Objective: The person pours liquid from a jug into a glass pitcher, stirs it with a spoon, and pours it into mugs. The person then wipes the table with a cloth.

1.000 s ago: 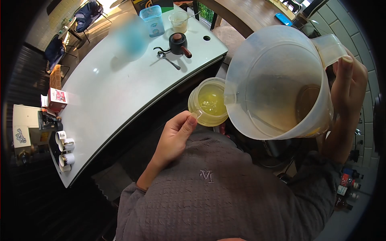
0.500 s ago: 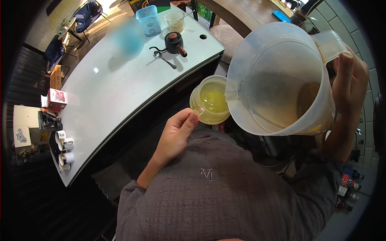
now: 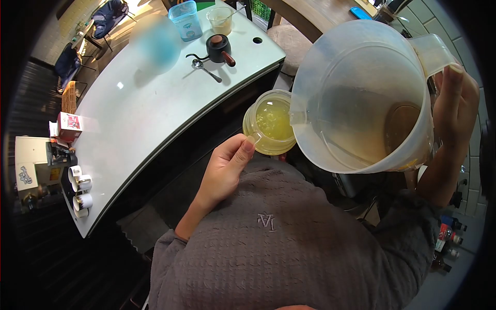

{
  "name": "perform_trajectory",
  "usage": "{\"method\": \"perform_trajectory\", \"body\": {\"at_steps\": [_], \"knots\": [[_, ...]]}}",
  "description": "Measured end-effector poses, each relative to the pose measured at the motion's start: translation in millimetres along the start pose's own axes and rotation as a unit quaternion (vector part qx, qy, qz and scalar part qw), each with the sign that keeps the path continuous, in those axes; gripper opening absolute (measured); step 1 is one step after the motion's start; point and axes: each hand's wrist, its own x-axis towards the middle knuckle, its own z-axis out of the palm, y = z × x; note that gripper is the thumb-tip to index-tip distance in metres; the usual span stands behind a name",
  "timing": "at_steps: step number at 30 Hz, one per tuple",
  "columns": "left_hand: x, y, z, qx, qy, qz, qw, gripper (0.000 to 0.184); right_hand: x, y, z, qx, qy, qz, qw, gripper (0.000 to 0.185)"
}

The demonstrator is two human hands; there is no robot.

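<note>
My left hand (image 3: 226,168) is closed on the handle of a small clear plastic jug (image 3: 249,132), which holds yellow-green liquid with bubbles on top. My right hand (image 3: 454,106) grips the handle of a large translucent plastic pitcher (image 3: 361,67). That pitcher is tilted to the left, its spout at the small jug's right rim. Some brownish tint shows low inside the pitcher; whether liquid is flowing from the spout cannot be made out.
On the white counter (image 3: 134,119) stand a dark pot (image 3: 217,47) with a wooden handle, a spoon (image 3: 206,71), a blue plastic container (image 3: 186,23) and a clear cup (image 3: 221,23). White mugs (image 3: 80,181) and a red-white box (image 3: 70,125) sit at left. Bottles (image 3: 447,237) stand at right.
The pitcher sits slightly farther right and higher in view, still tilted. The counter has shifted a little up and left. Both hands keep their holds.
</note>
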Motion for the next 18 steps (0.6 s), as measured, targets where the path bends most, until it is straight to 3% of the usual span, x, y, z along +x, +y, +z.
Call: {"method": "perform_trajectory", "body": {"at_steps": [6,18], "knots": [[0.2,-0.5,-1.9,0.018,0.000,0.000,1.000,0.032,-0.5,-3.7,-2.9,-0.037,-0.037,0.002,0.999,0.051],[1.0,0.1,-6.7,0.006,-0.011,0.007,1.000,0.032,-3.8,-14.4,-0.4,-0.056,-0.011,0.000,0.998,0.051]]}}
